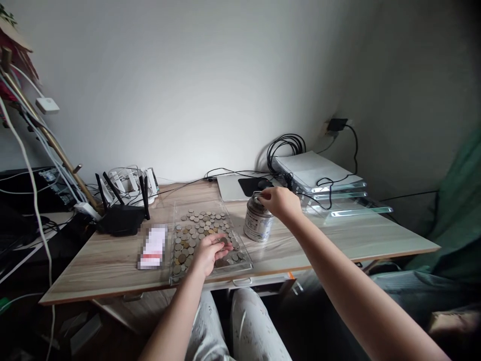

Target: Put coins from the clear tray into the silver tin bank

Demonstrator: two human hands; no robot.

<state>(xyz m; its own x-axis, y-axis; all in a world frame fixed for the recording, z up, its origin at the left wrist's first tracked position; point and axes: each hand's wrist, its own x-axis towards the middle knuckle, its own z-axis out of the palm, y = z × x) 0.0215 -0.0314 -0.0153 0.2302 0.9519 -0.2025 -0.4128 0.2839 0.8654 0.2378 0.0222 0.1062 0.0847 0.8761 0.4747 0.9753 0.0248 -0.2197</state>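
Note:
A clear plastic tray (208, 206) lies on the desk with many silver and brass-coloured coins (203, 220) spread across it. Over its right front part, my left hand (208, 253) is turned partly palm up, with coins (224, 241) resting at its curled fingers. To the right of the tray stands a round, printed metal can (258, 224) with a narrowed top. My right hand (281, 203) is at the top of that can, thumb and fingers pinched together. What sits between those fingertips is too small to make out.
A black router (122, 218) and a blurred phone-like object (153, 246) are left of the tray. Behind the can lie a silver laptop-like slab (229, 188) and coiled black cable (286, 145). Stacked clear trays (319, 170) occupy the back right. The desk's front edge (338, 263) is near my knees.

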